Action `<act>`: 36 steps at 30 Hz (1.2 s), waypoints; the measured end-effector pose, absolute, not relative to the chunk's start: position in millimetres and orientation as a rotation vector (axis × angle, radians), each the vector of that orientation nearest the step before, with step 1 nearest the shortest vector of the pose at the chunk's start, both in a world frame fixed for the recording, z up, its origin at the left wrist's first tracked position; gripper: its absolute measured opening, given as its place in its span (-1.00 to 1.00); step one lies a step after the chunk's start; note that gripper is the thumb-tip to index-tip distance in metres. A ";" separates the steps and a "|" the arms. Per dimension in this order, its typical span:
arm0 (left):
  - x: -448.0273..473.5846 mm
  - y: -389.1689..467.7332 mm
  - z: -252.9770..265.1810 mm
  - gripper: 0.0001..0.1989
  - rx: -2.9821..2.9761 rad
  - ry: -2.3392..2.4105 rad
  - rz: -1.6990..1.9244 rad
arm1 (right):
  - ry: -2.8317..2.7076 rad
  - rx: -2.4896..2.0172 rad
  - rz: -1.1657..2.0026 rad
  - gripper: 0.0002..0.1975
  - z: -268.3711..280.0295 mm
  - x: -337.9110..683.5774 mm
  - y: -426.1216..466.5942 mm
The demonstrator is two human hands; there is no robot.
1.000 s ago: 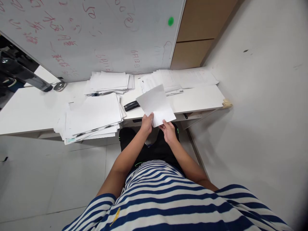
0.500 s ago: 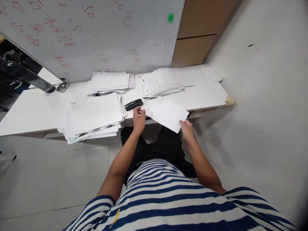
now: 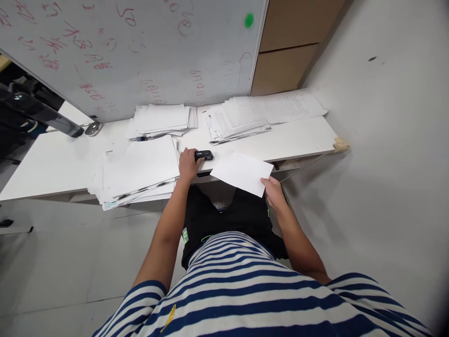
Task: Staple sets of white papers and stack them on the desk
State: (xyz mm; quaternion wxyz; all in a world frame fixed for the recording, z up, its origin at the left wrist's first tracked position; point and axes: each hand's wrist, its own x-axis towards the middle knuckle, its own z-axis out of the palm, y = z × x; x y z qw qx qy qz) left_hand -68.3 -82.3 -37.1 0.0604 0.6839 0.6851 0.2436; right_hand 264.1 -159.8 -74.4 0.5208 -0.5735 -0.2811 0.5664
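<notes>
A black stapler [image 3: 204, 155] lies on the white desk [image 3: 291, 135], and my left hand [image 3: 188, 164] is closed around its left end, which the fingers hide. My right hand [image 3: 272, 191] pinches the right corner of a white paper sheet [image 3: 242, 171]. That sheet is tilted over the desk's front edge, its left corner close to the stapler's right end. Just left of my left hand is a thick paper stack [image 3: 147, 164] that overhangs the front edge.
Behind the stapler are two more paper piles, one at the back left [image 3: 159, 118] and one at the back right [image 3: 238, 117]. A whiteboard [image 3: 147, 47] stands along the back. A computer mouse [image 3: 93, 128] lies at the far left; a wall [image 3: 386, 140] bounds the right.
My left hand has moved left from the stapler's right end and taken hold of its left part. The sheet in my right hand has shifted slightly down and away from the stapler.
</notes>
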 end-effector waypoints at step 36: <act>-72.1 -91.6 -34.8 -0.69 1.944 1.772 0.923 | -0.867 -1.323 1.369 -0.69 -54.2 242.5 -145.7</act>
